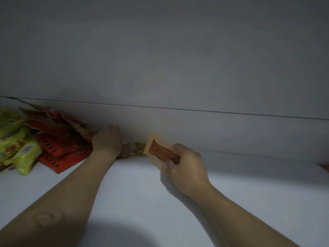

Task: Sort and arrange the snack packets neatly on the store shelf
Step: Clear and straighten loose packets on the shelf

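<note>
My right hand (187, 166) is closed around an orange packet of reddish snack sticks (159, 148), holding it tilted just above the white shelf (135, 189). My left hand (107, 139) presses on a pile of red snack packets (58, 138) at the back wall, fingers curled on their right edge. A brownish packet (132, 148) lies between both hands. Yellow-green packets (19, 147) lie at the far left beside the red ones.
The shelf's back wall (213, 129) rises right behind the packets. A red corner of another packet (324, 165) shows at the right edge. Bare shelf surface stretches in front of and to the right of my hands.
</note>
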### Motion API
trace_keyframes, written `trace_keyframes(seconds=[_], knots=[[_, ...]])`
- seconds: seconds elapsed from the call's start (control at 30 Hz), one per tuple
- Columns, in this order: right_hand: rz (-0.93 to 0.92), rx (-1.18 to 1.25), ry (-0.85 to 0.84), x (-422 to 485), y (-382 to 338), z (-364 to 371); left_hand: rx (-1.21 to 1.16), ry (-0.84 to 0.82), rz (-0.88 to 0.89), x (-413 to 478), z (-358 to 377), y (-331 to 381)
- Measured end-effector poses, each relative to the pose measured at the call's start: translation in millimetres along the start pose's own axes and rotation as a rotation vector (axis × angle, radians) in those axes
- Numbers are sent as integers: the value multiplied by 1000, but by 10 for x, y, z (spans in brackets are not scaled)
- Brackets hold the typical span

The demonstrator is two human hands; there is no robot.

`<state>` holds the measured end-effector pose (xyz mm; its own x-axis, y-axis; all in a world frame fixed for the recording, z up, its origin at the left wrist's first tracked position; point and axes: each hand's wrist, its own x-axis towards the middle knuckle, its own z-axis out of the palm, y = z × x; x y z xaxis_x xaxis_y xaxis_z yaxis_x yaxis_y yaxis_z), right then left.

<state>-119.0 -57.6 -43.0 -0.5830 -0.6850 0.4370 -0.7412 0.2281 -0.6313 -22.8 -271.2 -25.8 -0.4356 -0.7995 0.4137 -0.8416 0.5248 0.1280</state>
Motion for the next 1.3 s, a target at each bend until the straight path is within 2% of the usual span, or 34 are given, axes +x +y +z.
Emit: trace_keyframes(seconds=[0.13, 0.2, 0.27, 0.37, 0.43, 0.6, 0.67, 0.9, 1.13, 1.3], knots=[[30, 40, 31, 2, 37, -8, -226, 123, 23, -10, -63, -76], [64, 87, 77, 24, 50, -28, -323, 180, 127, -16, -159, -40], [116, 155, 141, 61, 73, -60, -572, 195, 219, -50, -270, 52], [245, 322, 238, 104, 101, -115, -1111, -10, 173, -186, -410, 202], [328, 473, 237, 111, 99, -137, -1310, -151, 137, -289, -442, 285], [374, 500, 182, 111, 115, -103, -1139, -285, 195, -467, -428, 430], [392, 506, 194, 119, 144, -77, -1142, -350, 193, -519, -406, 460], [447, 565, 225, 161, 215, -55, -1282, -366, 50, -441, -300, 445], [354, 427, 219, 157, 204, -124, -1115, -304, 114, -326, -224, 497], [256, 344, 197, 129, 49, -199, -1228, -406, 173, -523, -240, 684]])
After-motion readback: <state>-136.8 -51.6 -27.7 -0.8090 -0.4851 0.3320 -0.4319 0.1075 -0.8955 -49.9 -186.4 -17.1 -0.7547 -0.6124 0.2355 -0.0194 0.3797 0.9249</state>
